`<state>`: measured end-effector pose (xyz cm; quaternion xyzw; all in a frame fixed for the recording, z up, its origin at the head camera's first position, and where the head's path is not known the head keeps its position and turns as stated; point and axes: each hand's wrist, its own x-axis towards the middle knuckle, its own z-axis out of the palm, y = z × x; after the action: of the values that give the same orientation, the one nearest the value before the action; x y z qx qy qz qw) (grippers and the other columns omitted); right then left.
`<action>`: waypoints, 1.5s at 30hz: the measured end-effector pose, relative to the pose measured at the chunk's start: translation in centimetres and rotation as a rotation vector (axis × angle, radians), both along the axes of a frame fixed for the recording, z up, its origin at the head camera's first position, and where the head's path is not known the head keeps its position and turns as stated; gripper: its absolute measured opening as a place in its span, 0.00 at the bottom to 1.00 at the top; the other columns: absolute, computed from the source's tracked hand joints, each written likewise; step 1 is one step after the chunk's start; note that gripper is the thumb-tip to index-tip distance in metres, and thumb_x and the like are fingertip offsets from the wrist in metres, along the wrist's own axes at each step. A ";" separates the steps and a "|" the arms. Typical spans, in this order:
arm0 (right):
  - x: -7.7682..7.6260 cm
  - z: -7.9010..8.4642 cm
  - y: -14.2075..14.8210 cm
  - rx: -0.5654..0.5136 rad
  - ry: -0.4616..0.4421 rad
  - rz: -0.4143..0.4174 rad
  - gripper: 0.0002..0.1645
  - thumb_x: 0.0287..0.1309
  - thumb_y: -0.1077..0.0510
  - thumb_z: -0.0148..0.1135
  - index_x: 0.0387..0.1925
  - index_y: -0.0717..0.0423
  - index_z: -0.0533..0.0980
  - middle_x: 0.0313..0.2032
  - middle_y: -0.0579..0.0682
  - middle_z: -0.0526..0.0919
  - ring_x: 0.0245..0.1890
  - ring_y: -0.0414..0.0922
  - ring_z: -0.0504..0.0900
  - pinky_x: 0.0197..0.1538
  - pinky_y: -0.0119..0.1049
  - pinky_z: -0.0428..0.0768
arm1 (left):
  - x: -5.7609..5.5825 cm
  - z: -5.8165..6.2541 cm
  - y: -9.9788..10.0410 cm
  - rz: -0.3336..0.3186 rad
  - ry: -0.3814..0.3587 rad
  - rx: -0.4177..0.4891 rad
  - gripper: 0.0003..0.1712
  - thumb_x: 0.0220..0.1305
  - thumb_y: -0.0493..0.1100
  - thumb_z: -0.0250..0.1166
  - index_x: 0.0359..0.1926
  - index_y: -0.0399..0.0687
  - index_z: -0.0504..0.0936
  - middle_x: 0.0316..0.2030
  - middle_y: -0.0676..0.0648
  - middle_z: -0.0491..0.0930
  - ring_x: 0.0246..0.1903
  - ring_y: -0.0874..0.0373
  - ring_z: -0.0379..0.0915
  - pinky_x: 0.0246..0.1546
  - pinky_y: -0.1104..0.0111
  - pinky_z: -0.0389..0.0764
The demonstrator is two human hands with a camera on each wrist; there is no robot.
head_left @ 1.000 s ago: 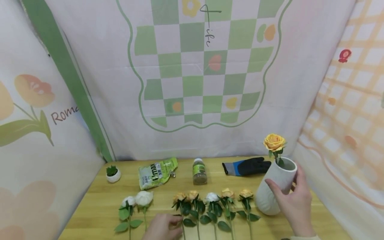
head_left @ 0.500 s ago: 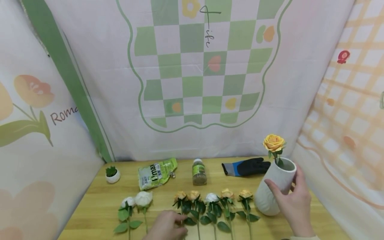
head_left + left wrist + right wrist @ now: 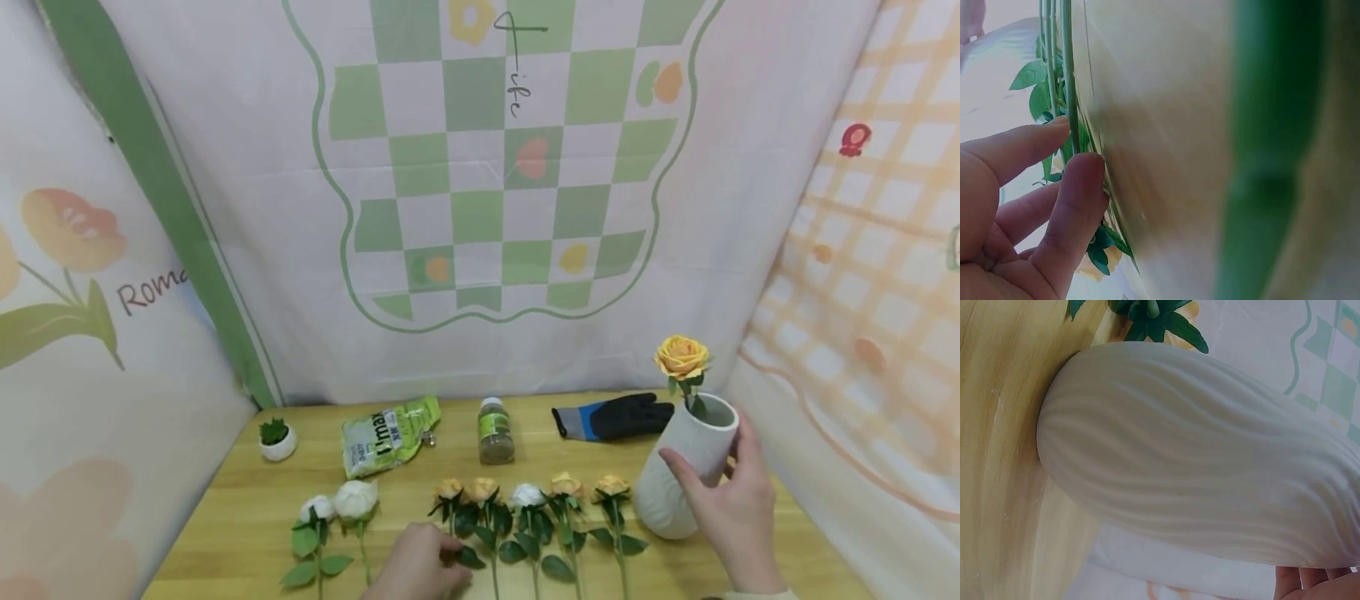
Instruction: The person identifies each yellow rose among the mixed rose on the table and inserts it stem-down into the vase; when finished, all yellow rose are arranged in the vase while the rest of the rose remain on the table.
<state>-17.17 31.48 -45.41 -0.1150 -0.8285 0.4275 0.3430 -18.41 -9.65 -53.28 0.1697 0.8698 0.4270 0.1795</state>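
Note:
My right hand [image 3: 738,508] grips a white vase [image 3: 678,479] from its right side, holding it tilted. The right wrist view shows the vase's wavy ribbed body [image 3: 1185,450], with fingers at its lower edge. A yellow rose [image 3: 681,358] stands in the vase's mouth. My left hand [image 3: 423,562] is at the stem of the leftmost yellow rose [image 3: 448,490] in a row on the table. Thumb and fingers lie about its green stem [image 3: 1068,69] in the left wrist view. More yellow roses [image 3: 611,487] and a white rose [image 3: 527,496] lie to its right.
Two white flowers [image 3: 354,500] lie left of my left hand. Along the back stand a small potted plant [image 3: 277,440], a green pouch [image 3: 390,435], a jar [image 3: 496,432] and a black-and-blue glove [image 3: 615,417]. Printed cloth walls [image 3: 487,350] surround the wooden table [image 3: 247,500].
My left hand has shifted a little at the leftmost yellow rose's stem, its fingers spreading slightly and then settling there. My right hand keeps the vase tilted in place.

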 end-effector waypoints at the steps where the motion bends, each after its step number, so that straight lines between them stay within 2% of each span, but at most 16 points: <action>1: 0.0 0.0 0.0 0.003 0.001 -0.003 0.66 0.50 0.54 0.90 0.83 0.29 0.60 0.67 0.52 0.80 0.60 0.49 0.77 0.63 0.46 0.83 | 0.0 0.1 0.0 0.002 0.003 0.002 0.15 0.58 0.38 0.79 0.46 0.38 0.93 0.35 0.48 0.91 0.30 0.60 0.83 0.34 0.64 0.87; 3: 0.0 0.0 0.0 0.004 0.019 0.008 0.66 0.50 0.55 0.89 0.83 0.31 0.60 0.67 0.54 0.79 0.60 0.52 0.78 0.62 0.50 0.84 | 0.0 0.3 -0.1 0.003 0.016 -0.002 0.17 0.57 0.38 0.79 0.47 0.36 0.93 0.34 0.49 0.90 0.29 0.62 0.81 0.33 0.65 0.86; 4: 0.1 0.0 0.0 0.006 0.011 0.001 0.66 0.50 0.55 0.90 0.83 0.31 0.60 0.67 0.53 0.80 0.60 0.51 0.78 0.62 0.47 0.84 | 0.0 0.3 -0.2 0.002 0.034 -0.010 0.17 0.56 0.38 0.79 0.47 0.36 0.92 0.33 0.51 0.90 0.28 0.62 0.80 0.32 0.66 0.85; 6: 0.1 0.1 -0.1 0.011 0.007 -0.001 0.65 0.50 0.54 0.89 0.83 0.30 0.60 0.67 0.52 0.79 0.60 0.50 0.77 0.62 0.49 0.84 | -0.1 0.5 -0.3 -0.007 0.081 -0.035 0.18 0.56 0.38 0.80 0.48 0.36 0.92 0.31 0.53 0.88 0.28 0.64 0.78 0.32 0.67 0.84; 8: 0.1 0.2 0.0 0.012 0.008 -0.002 0.65 0.50 0.54 0.89 0.83 0.30 0.60 0.67 0.53 0.79 0.60 0.47 0.77 0.61 0.43 0.83 | -0.2 0.6 -0.3 -0.016 0.128 -0.056 0.19 0.56 0.39 0.81 0.49 0.37 0.92 0.31 0.55 0.86 0.28 0.66 0.77 0.32 0.68 0.82; 10: 0.1 0.1 0.0 0.017 -0.001 -0.016 0.65 0.50 0.53 0.90 0.82 0.27 0.60 0.66 0.51 0.80 0.58 0.42 0.76 0.57 0.28 0.79 | -0.3 0.8 -0.4 -0.020 0.163 -0.068 0.20 0.55 0.40 0.82 0.49 0.38 0.93 0.31 0.56 0.85 0.30 0.66 0.77 0.33 0.68 0.82; 12: 0.1 0.1 0.0 0.018 0.009 -0.014 0.65 0.50 0.53 0.90 0.82 0.27 0.61 0.66 0.52 0.80 0.57 0.38 0.75 0.53 0.22 0.75 | -0.3 1.0 -0.5 -0.013 0.177 -0.067 0.22 0.55 0.41 0.83 0.51 0.39 0.92 0.34 0.56 0.85 0.32 0.66 0.77 0.34 0.68 0.82; 18: 0.0 -0.1 0.1 0.020 0.022 -0.010 0.65 0.49 0.53 0.90 0.82 0.27 0.62 0.65 0.52 0.80 0.56 0.37 0.75 0.50 0.18 0.72 | 0.1 2.1 -0.5 0.027 0.222 -0.013 0.25 0.57 0.41 0.84 0.55 0.41 0.91 0.42 0.49 0.87 0.33 0.65 0.79 0.34 0.70 0.84; 23: 0.0 -0.1 0.2 0.016 0.022 -0.010 0.65 0.49 0.53 0.90 0.82 0.26 0.61 0.66 0.51 0.80 0.56 0.36 0.75 0.50 0.19 0.73 | 0.2 3.6 0.3 0.093 0.266 0.116 0.24 0.60 0.36 0.82 0.58 0.44 0.90 0.50 0.42 0.86 0.31 0.68 0.84 0.32 0.75 0.86; 25: 0.0 -0.2 0.2 0.015 0.025 -0.009 0.65 0.49 0.53 0.90 0.82 0.26 0.61 0.65 0.51 0.80 0.56 0.36 0.75 0.50 0.19 0.73 | 0.0 4.5 0.8 0.115 0.327 0.167 0.24 0.61 0.35 0.81 0.59 0.46 0.90 0.52 0.41 0.86 0.32 0.68 0.85 0.32 0.77 0.86; 27: 0.0 -0.1 0.2 0.015 0.030 -0.006 0.65 0.49 0.54 0.90 0.81 0.26 0.62 0.65 0.51 0.80 0.56 0.35 0.75 0.49 0.18 0.72 | -0.2 5.6 1.5 0.133 0.420 0.203 0.24 0.61 0.35 0.81 0.58 0.48 0.90 0.53 0.42 0.87 0.33 0.69 0.86 0.33 0.77 0.86; 31: 0.0 -0.1 0.1 0.013 0.029 -0.002 0.64 0.49 0.54 0.90 0.81 0.27 0.62 0.65 0.52 0.81 0.56 0.34 0.75 0.49 0.18 0.72 | -0.8 8.2 3.1 0.146 0.585 0.295 0.23 0.60 0.37 0.82 0.57 0.50 0.91 0.52 0.47 0.88 0.34 0.68 0.87 0.34 0.75 0.88; 34: 0.0 0.0 0.1 0.021 0.013 -0.006 0.65 0.49 0.53 0.90 0.82 0.28 0.61 0.66 0.51 0.80 0.57 0.39 0.76 0.52 0.23 0.76 | -1.2 10.2 4.5 0.122 0.653 0.366 0.24 0.60 0.37 0.82 0.58 0.51 0.91 0.52 0.49 0.88 0.35 0.66 0.88 0.35 0.74 0.89; 37: 0.1 0.1 0.0 0.022 0.011 0.005 0.65 0.50 0.54 0.89 0.83 0.31 0.60 0.67 0.53 0.79 0.60 0.48 0.78 0.58 0.43 0.85 | -1.8 11.8 6.0 0.079 0.703 0.409 0.24 0.61 0.35 0.81 0.58 0.51 0.90 0.52 0.49 0.87 0.36 0.65 0.88 0.36 0.74 0.89; 41: 0.1 0.2 0.0 0.007 0.014 0.032 0.67 0.51 0.55 0.89 0.85 0.35 0.58 0.69 0.57 0.78 0.63 0.58 0.77 0.59 0.71 0.80 | -2.7 13.3 8.4 0.016 0.792 0.455 0.22 0.62 0.34 0.80 0.57 0.49 0.90 0.51 0.48 0.87 0.37 0.66 0.88 0.36 0.76 0.88; 45: 0.1 0.1 0.1 -0.010 0.013 0.045 0.67 0.52 0.55 0.89 0.85 0.36 0.57 0.70 0.59 0.76 0.65 0.61 0.76 0.59 0.75 0.78 | -3.5 14.9 11.0 -0.064 0.921 0.546 0.20 0.65 0.33 0.78 0.57 0.46 0.90 0.51 0.47 0.88 0.39 0.66 0.89 0.37 0.77 0.87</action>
<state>-17.04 31.55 -45.32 -0.0955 -0.8264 0.4401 0.3379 -21.95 1.35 -38.38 0.4065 0.7103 0.5133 -0.2583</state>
